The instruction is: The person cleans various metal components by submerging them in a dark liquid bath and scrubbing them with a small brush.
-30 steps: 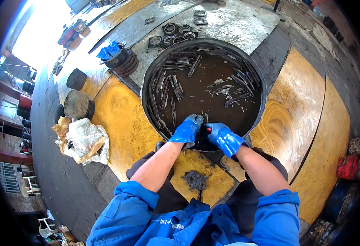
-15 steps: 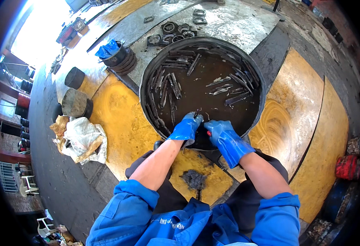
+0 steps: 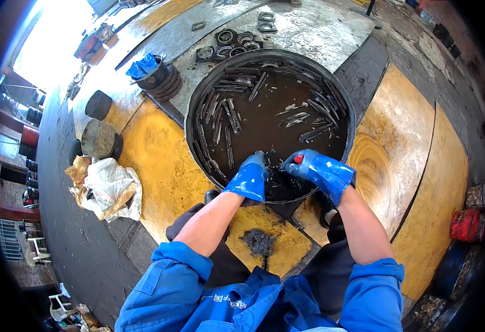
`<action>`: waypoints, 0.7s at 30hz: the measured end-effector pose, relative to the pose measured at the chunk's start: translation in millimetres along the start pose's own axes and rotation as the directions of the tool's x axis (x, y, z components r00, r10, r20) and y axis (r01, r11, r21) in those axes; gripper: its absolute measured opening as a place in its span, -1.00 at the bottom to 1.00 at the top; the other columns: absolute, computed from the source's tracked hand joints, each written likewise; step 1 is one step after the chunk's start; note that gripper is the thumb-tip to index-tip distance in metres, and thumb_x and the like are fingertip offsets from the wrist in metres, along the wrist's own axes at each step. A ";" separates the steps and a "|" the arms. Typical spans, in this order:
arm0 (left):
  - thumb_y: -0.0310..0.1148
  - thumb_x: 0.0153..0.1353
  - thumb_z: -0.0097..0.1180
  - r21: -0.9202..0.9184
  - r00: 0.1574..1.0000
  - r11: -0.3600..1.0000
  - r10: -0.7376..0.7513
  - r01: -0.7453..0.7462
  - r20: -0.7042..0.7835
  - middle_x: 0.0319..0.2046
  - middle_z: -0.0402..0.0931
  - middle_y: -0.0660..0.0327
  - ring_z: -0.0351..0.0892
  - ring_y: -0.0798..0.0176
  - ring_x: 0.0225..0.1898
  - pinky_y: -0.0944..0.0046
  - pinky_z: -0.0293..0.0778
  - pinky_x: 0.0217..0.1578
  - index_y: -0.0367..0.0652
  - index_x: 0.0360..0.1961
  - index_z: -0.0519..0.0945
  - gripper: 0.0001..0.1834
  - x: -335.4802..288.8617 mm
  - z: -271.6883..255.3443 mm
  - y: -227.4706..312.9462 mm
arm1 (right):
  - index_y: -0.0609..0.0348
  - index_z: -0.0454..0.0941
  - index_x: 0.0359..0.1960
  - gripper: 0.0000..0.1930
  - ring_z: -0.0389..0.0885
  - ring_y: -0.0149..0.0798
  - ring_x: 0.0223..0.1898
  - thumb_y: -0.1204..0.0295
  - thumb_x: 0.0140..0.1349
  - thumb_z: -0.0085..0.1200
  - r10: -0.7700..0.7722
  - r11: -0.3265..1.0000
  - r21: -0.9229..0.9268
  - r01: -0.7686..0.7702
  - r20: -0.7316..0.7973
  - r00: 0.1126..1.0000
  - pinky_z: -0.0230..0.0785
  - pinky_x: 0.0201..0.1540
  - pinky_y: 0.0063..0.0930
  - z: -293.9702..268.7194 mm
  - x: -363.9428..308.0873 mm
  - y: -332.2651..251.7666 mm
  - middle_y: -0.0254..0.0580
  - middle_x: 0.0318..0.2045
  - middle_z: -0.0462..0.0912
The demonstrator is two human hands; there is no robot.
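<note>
The round basin (image 3: 270, 53) stands on the floor (image 3: 165, 149), dark strips (image 3: 232, 116) lying in its murky liquid (image 3: 270, 130). Over its near side, the right hand (image 3: 312, 165) grips a red object (image 3: 298, 159) (only a bit shows); the left hand (image 3: 253, 169) is curled, holding what, if anything, I can't tell.

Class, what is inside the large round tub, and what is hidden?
Inside the tub, dark strips lie in murky brown liquid, along the left, far and right sides. The liquid covers the bottom; the left hand covers anything beneath.
</note>
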State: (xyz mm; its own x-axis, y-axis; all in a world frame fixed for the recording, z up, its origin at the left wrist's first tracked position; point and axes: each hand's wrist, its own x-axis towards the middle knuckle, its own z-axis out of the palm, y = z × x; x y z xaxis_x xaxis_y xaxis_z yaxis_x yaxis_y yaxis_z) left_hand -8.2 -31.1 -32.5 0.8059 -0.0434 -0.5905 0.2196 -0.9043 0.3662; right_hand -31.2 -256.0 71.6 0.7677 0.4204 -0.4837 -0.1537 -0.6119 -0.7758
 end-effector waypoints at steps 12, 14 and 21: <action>-0.48 0.08 0.27 0.364 0.928 0.860 0.369 -0.358 0.040 0.13 0.64 0.07 0.62 -0.05 0.19 0.02 0.54 0.19 0.10 0.29 0.54 -0.33 -63.8 -26.2 41.9 | 0.12 0.76 -0.03 -0.72 0.71 -0.38 -0.28 0.30 0.29 0.29 0.172 0.985 0.015 -0.173 -0.233 0.957 0.57 -0.15 -0.39 -60.5 -24.7 18.3 -0.27 -0.25 0.79; -0.51 0.14 0.22 0.486 0.868 0.732 0.477 -0.477 0.134 0.05 0.67 0.09 0.63 -0.07 0.17 0.02 0.54 0.19 0.11 0.27 0.55 -0.38 -70.1 -38.2 48.0 | 0.12 0.76 -0.03 -0.72 0.71 -0.38 -0.29 0.29 0.29 0.29 0.216 0.976 0.027 -0.217 -0.268 0.939 0.56 -0.16 -0.39 -63.5 -28.4 21.6 -0.27 -0.26 0.79; -0.45 0.30 0.11 0.696 0.730 0.426 0.651 -0.579 0.209 -0.09 0.72 0.19 0.66 0.08 0.11 -0.03 0.35 0.35 0.14 0.20 0.62 -0.56 -49.6 -27.8 35.7 | 0.16 0.73 -0.01 -0.70 0.73 -0.34 -0.27 0.24 0.35 0.28 0.190 0.928 0.369 -0.050 -0.355 0.915 0.56 -0.15 -0.42 -33.6 -4.8 35.4 -0.27 -0.21 0.79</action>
State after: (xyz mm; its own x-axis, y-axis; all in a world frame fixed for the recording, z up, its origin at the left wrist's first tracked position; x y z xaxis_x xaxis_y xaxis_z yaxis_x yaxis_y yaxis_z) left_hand -25.1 -49.4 29.9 0.6163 -0.7088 -0.3433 -0.7553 -0.6554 -0.0028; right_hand -19.4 -302.2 60.1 0.8944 0.0304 -0.4463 -0.4103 -0.3419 -0.8455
